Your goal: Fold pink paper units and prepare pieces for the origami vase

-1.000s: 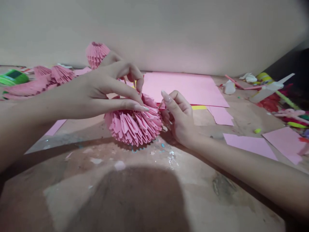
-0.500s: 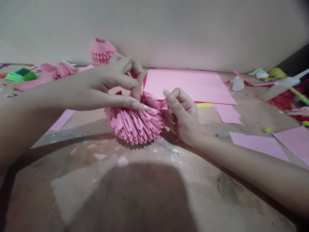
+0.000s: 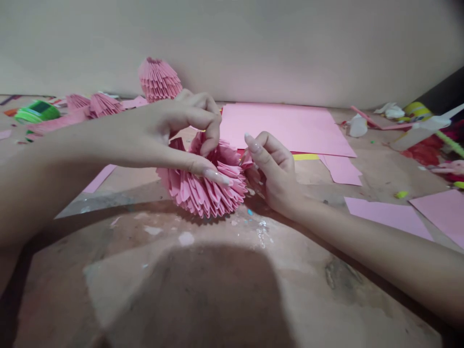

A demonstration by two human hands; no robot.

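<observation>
A round pink model built from many folded paper wedges (image 3: 206, 186) rests on the worn brown table (image 3: 253, 280). My left hand (image 3: 181, 133) arches over its top, thumb pressed along the near side and fingertips pinching into its upper rim. My right hand (image 3: 273, 171) sits against the model's right side with fingers curled, pinching a small pink paper piece at the model's edge; what lies inside the curl is partly hidden.
A second pink folded-paper dome (image 3: 159, 77) stands behind near the wall, with more folded pink parts (image 3: 90, 106) to the left. Pink paper sheets (image 3: 286, 128) lie behind and to the right. A green object (image 3: 36, 111) sits far left, craft clutter (image 3: 424, 135) far right.
My left hand's fingertips have curled down onto the model's top rim and the thumb has slid lower along its side. The right hand has stayed in place.
</observation>
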